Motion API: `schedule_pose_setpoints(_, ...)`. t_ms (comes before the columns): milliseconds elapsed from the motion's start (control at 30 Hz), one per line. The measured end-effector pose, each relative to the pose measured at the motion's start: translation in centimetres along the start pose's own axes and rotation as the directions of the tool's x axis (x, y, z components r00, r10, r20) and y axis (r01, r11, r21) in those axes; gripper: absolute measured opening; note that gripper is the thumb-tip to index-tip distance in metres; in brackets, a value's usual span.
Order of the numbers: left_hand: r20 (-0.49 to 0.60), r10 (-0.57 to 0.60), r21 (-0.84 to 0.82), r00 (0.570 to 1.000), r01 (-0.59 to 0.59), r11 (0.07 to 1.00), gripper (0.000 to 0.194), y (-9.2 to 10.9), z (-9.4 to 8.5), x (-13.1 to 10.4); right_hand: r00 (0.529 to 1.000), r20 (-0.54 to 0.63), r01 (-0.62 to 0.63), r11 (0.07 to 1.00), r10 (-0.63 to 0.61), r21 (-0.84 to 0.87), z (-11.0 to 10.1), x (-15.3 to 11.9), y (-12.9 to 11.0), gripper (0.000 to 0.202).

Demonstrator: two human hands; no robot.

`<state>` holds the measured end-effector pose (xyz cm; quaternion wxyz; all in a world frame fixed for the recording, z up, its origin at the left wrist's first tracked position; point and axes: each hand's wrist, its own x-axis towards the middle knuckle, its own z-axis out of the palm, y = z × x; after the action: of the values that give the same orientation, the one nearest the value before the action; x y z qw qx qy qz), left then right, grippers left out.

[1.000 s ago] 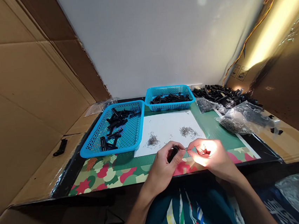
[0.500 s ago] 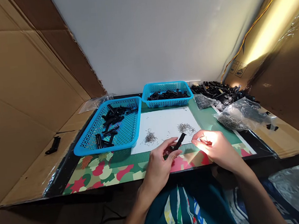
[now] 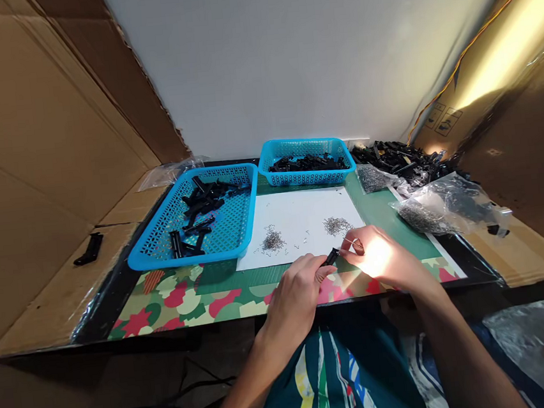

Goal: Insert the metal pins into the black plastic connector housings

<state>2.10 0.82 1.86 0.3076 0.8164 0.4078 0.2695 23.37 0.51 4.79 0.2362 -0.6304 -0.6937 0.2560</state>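
Note:
My left hand is closed around a black plastic part, whose free end points toward my right hand. My right hand is pinched at that end, under bright light; anything between the fingertips is too small to make out. Just beyond the hands lies a white sheet bearing two small heaps of tiny metal pieces, a left heap and a right heap. A few loose pieces are scattered between them.
A blue basket at left holds several black parts; another blue basket stands at the back. Black parts are piled at back right, near plastic bags of small pieces. One black part lies on cardboard at far left.
My right hand has moved left to the end of the black part. My left hand has turned, so less of the part shows. The view has shifted slightly.

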Motion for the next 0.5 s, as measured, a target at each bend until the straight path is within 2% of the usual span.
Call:
schedule_pose_setpoints(200,-0.013,-0.034,-0.058,0.999,0.033,0.998,0.030,-0.2,0.2,0.3,0.997,-0.027,-0.072,0.997,0.071,-0.028,0.9,0.5,0.5,0.013)
schedule_pose_setpoints(500,-0.042,-0.073,-0.104,0.996,0.068,0.992,0.034,-0.2,0.4,0.7,0.985,-0.076,-0.146,0.981,0.157,0.129,1.4,0.5,-0.2,0.017)
